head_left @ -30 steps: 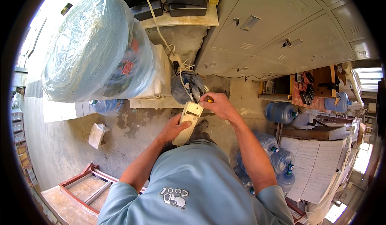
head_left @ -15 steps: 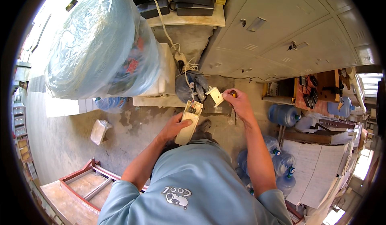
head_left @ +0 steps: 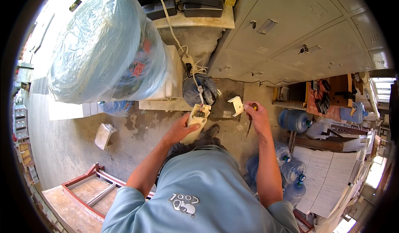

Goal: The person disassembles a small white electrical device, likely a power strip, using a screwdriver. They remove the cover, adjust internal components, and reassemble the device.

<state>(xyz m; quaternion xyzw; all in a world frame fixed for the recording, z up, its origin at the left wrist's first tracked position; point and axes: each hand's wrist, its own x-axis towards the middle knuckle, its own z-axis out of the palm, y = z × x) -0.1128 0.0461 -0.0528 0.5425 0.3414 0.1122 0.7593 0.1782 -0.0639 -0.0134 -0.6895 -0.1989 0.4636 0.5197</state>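
My left hand is closed around a long cream-coloured power strip, thumb on top. The strip's far end is uncovered, showing dark parts and wiring inside. A white cord runs into that end from above. Off to the right, my right hand pinches a cream end cover at its edge, apart from the strip. That same hand also holds a screwdriver, its thin shaft pointing down toward me. A dark bag-lined bin stands just beyond the strip.
A large plastic-wrapped water bottle stands at the far left. Grey metal lockers rise at the far right. Several water bottles stand by my right arm. A red-framed ladder-like piece lies at the near left, and a wrapped block on the floor.
My right hand has moved right and slightly nearer with the end cover and screwdriver, widening the gap from the power strip. My left hand has barely moved.
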